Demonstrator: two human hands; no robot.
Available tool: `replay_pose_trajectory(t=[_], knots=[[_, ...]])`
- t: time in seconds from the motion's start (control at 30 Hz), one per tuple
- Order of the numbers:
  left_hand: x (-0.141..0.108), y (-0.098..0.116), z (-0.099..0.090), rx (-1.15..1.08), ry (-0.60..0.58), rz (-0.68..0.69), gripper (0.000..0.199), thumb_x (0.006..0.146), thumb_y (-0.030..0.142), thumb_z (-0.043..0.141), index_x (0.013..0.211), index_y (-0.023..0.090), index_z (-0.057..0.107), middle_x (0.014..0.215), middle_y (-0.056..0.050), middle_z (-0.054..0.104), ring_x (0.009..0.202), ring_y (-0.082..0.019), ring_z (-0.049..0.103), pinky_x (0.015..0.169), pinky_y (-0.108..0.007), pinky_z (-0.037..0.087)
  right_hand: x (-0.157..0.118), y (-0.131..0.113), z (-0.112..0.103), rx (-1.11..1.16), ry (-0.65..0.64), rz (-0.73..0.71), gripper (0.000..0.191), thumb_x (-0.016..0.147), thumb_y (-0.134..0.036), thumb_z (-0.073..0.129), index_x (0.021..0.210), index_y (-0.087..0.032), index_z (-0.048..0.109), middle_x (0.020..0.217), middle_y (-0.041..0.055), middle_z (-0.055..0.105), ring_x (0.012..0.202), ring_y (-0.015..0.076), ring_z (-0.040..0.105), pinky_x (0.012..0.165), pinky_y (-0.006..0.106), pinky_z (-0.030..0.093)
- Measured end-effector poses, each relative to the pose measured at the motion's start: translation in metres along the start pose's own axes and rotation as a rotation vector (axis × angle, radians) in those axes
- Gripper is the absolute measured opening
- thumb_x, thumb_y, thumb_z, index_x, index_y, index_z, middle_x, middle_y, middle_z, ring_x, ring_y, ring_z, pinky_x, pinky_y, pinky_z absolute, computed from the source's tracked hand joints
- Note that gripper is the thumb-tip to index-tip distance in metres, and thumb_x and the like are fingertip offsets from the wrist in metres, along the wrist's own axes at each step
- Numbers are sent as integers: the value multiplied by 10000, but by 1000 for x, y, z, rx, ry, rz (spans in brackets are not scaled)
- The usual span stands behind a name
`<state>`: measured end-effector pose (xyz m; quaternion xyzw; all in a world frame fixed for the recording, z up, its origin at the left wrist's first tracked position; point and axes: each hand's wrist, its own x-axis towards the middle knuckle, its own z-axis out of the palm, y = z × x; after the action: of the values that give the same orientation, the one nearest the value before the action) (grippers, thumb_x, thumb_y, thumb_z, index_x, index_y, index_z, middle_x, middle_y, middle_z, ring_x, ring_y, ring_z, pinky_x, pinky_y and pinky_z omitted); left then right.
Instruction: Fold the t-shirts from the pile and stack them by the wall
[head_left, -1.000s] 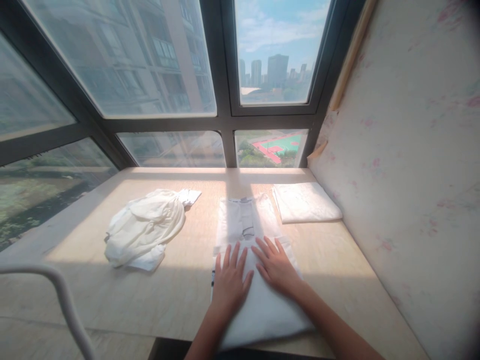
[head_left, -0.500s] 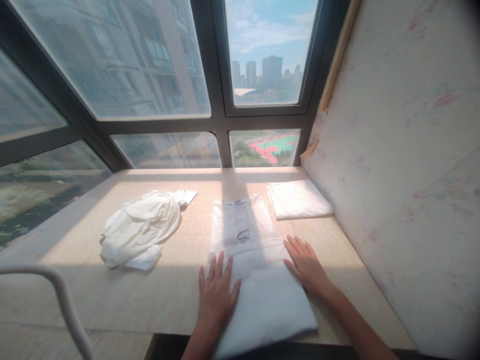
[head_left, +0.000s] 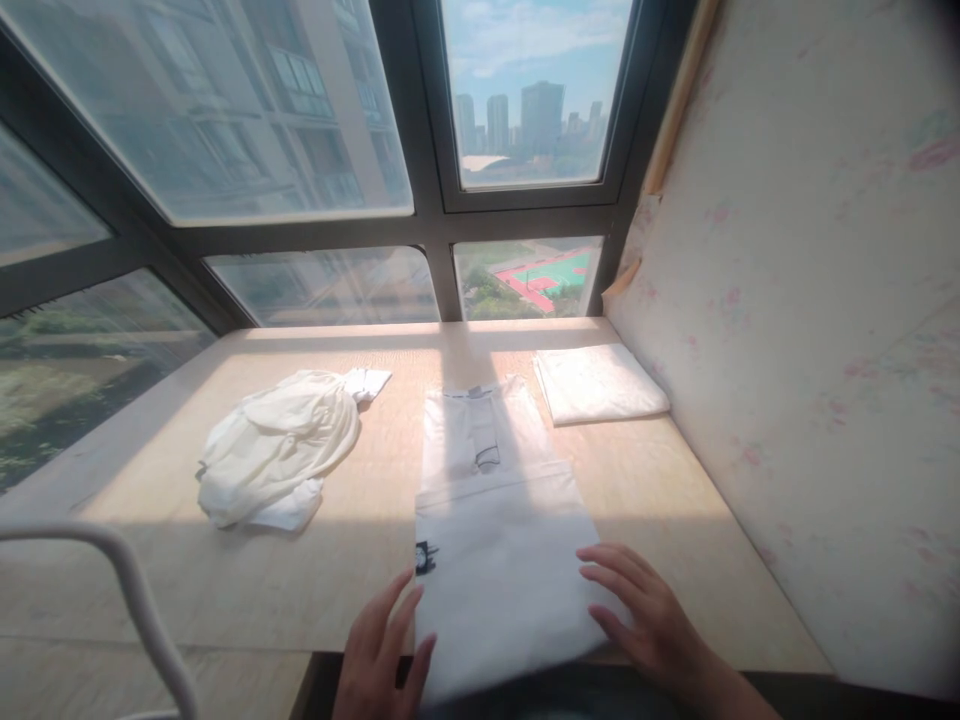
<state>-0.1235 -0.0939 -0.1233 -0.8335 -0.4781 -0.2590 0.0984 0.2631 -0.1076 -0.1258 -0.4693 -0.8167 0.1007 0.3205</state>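
In front of me a white shirt (head_left: 502, 560) lies partly folded on the wooden surface. Its lower part is turned up over the front, and the neckline points toward the window. A small black print shows at the left edge of the fold. My left hand (head_left: 384, 640) is beside the shirt's near left edge, fingers apart. At the right edge my right hand (head_left: 641, 605) has its fingers spread, the tips over the cloth; whether they press on it I cannot tell. The shirt's near end reaches the front edge of the surface.
A crumpled white garment (head_left: 281, 445) lies at the left. A folded white cloth (head_left: 600, 385) rests at the back right, near the flowered wall (head_left: 810, 300). A pale curved tube (head_left: 127, 580) crosses the lower left. Dark-framed windows (head_left: 431, 225) stand behind the wooden surface (head_left: 375, 560).
Both hands have drawn back toward me along the shirt's sides. The black print, covered before by my left hand, now shows. The view has tilted slightly downward.
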Motion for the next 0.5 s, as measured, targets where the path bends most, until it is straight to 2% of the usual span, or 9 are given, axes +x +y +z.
replay_pose_trajectory(t=[0.1,0.13,0.2,0.23,0.3,0.4,0.5], knots=[[1,22,2,-28,-63,317,657,890,662,551,1370,214,586,1382,-108,619,1267,-253,570,1083,-363,443,-7,-16,7,-87,-207,-150,486,895,-362,661,1362,-258,576,1468,73,556,1337,277,518,1103,445,457],[1,28,6,-30,-58,354,623,903,656,536,1353,231,607,1368,-90,635,1264,-242,572,1116,-362,409,-10,-18,10,-121,-247,-169,512,883,-332,659,1380,-257,565,1506,69,518,1359,281,495,1118,456,439],[-1,36,15,-43,-16,327,404,990,459,497,1306,254,644,1329,-59,668,1262,-203,578,1168,-360,347,-15,-21,18,-186,-271,-168,554,859,-223,624,1407,-242,547,1548,66,468,1389,276,461,1133,452,418],[-3,37,19,-56,10,303,341,1012,316,461,1283,250,657,1308,-54,683,1264,-186,580,1180,-360,335,-17,-22,21,-214,-260,-161,574,846,-175,599,1414,-232,542,1551,68,463,1395,271,455,1130,443,418],[-7,33,24,-83,40,300,407,989,113,384,1260,226,666,1277,-59,702,1274,-166,581,1176,-356,355,-21,-27,26,-244,-205,-156,565,841,-117,548,1398,-210,557,1519,77,504,1375,259,476,1097,418,444],[-13,21,23,-139,32,349,464,955,46,359,1274,213,652,1257,-63,714,1274,-168,592,1123,-348,436,-25,-36,30,-234,-81,-171,480,862,-52,467,1296,-185,623,1402,87,616,1278,235,563,1025,387,495],[-18,13,14,-233,44,324,423,947,65,406,1253,213,657,1197,-63,741,1218,-176,637,1052,-335,510,-30,-41,28,-157,2,-193,419,875,-18,433,1192,-168,661,1265,93,697,1160,214,634,956,361,534]])
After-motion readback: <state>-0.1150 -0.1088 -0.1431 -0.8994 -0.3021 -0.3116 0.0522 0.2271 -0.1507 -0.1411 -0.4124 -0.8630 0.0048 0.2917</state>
